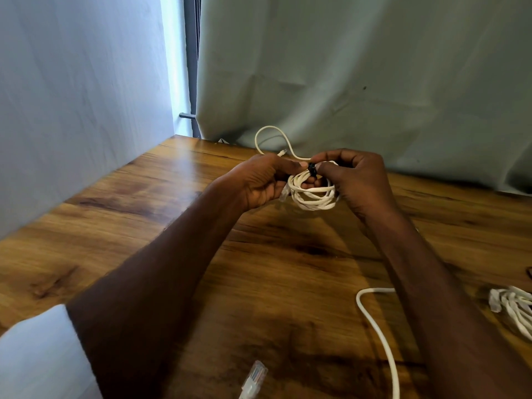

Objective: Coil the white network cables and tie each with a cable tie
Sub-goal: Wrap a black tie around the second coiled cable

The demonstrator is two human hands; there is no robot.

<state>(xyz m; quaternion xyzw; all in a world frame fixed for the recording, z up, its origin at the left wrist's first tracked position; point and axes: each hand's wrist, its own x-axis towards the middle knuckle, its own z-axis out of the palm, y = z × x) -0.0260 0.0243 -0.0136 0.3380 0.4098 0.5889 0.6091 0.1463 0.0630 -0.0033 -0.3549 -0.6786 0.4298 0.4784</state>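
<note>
A coiled white network cable (312, 198) hangs just above the wooden table (144, 226) between both hands. My left hand (259, 182) grips the coil's left side, its thumb lying along the top. My right hand (357, 180) pinches a black cable tie (312, 170) that wraps the top of the coil. One loose end of this cable arcs up behind the hands, ending in a clear plug (282, 152). A second clear plug (284, 193) dangles below my left hand.
Another white cable (377, 326) trails loose across the near table, with a clear plug (254, 378) at the bottom edge. A bundled white cable (514, 309) lies at the right edge. A pale curtain (374, 82) hangs behind the table, a wall at left.
</note>
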